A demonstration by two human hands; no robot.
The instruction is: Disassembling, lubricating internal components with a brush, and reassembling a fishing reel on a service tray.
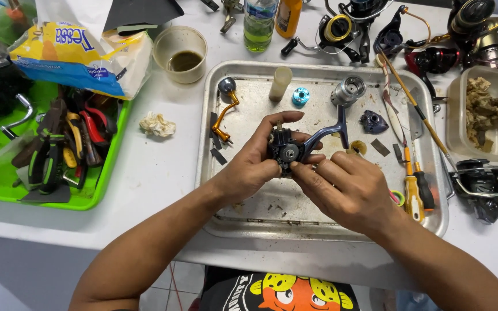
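Two hands meet over the metal tray (226, 227) in my head view, both closed on a dark blue reel body (286, 151). My left hand (252, 167) wraps it from the left, thumb arched over the top, fingers curled beneath. My right hand (350, 187) pinches at its lower right edge with thumb and forefinger. The reel body sits just above the tray's middle, its curved stem (332, 129) pointing up and right. On the tray I see a gold crank handle (225, 112) to the left, a cream tube (279, 83), a blue ring (300, 96) and a silver spool (348, 90) behind. Screwdrivers (417, 193) lie at the tray's right. A green tray (105, 173) of pliers sits far left.
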